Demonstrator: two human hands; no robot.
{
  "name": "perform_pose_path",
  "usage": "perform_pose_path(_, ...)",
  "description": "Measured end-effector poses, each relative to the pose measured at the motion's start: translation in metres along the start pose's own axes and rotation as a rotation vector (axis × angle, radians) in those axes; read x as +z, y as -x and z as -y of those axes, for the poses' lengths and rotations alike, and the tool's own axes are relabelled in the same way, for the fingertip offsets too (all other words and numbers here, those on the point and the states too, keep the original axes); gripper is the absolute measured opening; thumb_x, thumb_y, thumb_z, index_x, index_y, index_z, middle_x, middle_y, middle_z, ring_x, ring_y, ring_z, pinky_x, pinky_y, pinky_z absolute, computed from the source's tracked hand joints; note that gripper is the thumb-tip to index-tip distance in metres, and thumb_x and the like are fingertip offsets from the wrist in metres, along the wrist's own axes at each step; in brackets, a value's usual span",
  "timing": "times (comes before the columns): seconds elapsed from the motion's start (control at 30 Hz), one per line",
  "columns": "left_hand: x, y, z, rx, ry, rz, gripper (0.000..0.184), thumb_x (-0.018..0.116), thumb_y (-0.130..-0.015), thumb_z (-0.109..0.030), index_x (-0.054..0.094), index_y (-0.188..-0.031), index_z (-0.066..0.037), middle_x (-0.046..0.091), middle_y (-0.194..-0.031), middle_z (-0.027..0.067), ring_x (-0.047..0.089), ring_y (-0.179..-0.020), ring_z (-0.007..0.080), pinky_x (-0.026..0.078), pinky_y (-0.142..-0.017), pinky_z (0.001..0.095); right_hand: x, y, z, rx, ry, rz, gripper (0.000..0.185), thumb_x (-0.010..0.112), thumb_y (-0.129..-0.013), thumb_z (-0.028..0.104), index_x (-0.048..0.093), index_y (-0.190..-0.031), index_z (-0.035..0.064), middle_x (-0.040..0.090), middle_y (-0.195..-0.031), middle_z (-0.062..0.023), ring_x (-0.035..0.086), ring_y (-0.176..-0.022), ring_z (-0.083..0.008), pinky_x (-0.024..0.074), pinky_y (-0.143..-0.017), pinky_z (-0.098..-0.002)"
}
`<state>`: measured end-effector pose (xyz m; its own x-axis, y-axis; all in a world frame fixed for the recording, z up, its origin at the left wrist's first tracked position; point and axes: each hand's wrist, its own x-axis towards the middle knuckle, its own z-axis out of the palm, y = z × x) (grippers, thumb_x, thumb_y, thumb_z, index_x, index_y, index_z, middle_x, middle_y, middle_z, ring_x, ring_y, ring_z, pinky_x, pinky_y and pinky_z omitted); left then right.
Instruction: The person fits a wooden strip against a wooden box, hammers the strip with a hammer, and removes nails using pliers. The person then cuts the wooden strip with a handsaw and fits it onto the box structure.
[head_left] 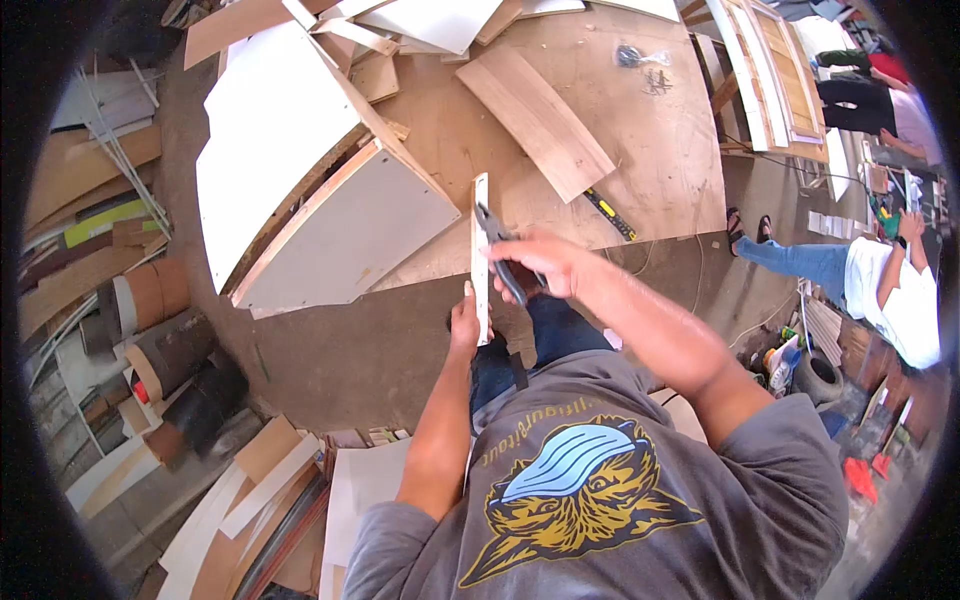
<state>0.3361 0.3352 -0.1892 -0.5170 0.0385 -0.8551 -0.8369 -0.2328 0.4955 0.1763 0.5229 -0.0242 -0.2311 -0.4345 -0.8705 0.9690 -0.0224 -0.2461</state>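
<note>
A narrow white strip (480,262) stands roughly lengthwise in front of my body, its far end over the worktable's edge. My left hand (466,318) is closed round its lower part. In my right hand (553,262) is a pair of pliers (512,282) with dark handles, and its jaws lie at the upper part of the strip. Whether the jaws grip anything there I cannot tell. Left of the strip sits a wedge-shaped white panelled box (350,230) with a curved side.
On the plywood tabletop (430,120) lie a wood-grain board (540,125), a yellow-and-black tool (610,214), a plastic bag (640,57) and white offcuts (440,20). Scrap boards (250,500) and rolls (165,350) crowd the left. Another person in a white shirt (890,300) works at the right.
</note>
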Motion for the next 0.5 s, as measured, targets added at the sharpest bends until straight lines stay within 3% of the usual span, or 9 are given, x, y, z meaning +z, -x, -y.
perform_pose_path(0.1,0.004,0.017,-0.014,0.056,0.06,0.108,0.055,0.043,-0.107,-0.055,0.062,-0.113,-0.004,0.058,-0.061,0.0068,0.057,-0.042,0.018,0.048,-0.039,0.0312,-0.023,-0.021,0.018,-0.21,0.086,-0.149,0.035,0.072,-0.096,0.043,0.069,-0.106,0.0091,0.065,-0.075,-0.003,0.063,-0.059,-0.0181,0.0554,-0.058,-0.0341)
perform_pose_path(0.13,0.006,0.021,-0.018,0.095,0.08,0.147,0.055,0.042,-0.107,-0.054,0.061,-0.119,-0.004,0.058,-0.062,0.0072,0.058,-0.043,0.0182,0.049,-0.04,0.0312,-0.036,-0.04,0.02,-0.189,0.131,-0.265,0.034,0.07,-0.098,0.044,0.067,-0.105,0.0108,0.06,-0.072,0.0016,0.054,-0.055,-0.0135,0.0497,-0.054,-0.0318)
perform_pose_path(0.17,0.008,0.022,-0.017,0.081,0.071,0.142,0.054,0.042,-0.108,-0.053,0.06,-0.123,-0.004,0.059,-0.063,0.0076,0.058,-0.044,0.0183,0.05,-0.041,0.0313,-0.055,-0.057,0.02,-0.205,0.101,-0.207,0.031,0.068,-0.1,0.041,0.066,-0.099,0.0101,0.06,-0.071,0.0022,0.046,-0.053,-0.0094,0.0428,-0.049,-0.0306)
perform_pose_path(0.23,0.013,0.019,-0.018,0.056,0.05,0.129,0.055,0.042,-0.108,-0.052,0.057,-0.132,-0.005,0.06,-0.066,0.0083,0.06,-0.046,0.0184,0.052,-0.044,0.0315,-0.064,-0.069,0.024,-0.214,0.116,-0.268,0.031,0.064,-0.102,0.041,0.065,-0.097,0.0111,0.061,-0.071,0.0008,0.044,-0.051,-0.0072,0.0379,-0.045,-0.0288)
perform_pose_path(0.37,0.015,0.009,-0.018,-0.002,0.12,0.091,0.057,0.039,-0.108,-0.054,0.058,-0.122,-0.003,0.06,-0.067,0.0081,0.059,-0.047,0.0176,0.051,-0.045,0.0312,-0.075,-0.085,0.021,-0.214,0.136,-0.143,0.035,0.061,-0.103,0.046,0.068,-0.098,0.0125,0.068,-0.075,-0.0025,0.042,-0.046,-0.0075,0.0339,-0.043,-0.026)
perform_pose_path(0.5,0.018,0.01,-0.024,0.079,-0.118,-0.004,0.064,0.034,-0.108,-0.06,0.059,-0.113,-0.001,0.055,-0.062,0.006,0.053,-0.043,0.0164,0.045,-0.041,0.0307,-0.068,-0.091,0.005,-0.232,0.148,0.025,0.037,0.06,-0.103,0.049,0.071,-0.098,0.0133,0.073,-0.081,-0.0037,0.044,-0.048,-0.0076,0.0345,-0.044,-0.0256)
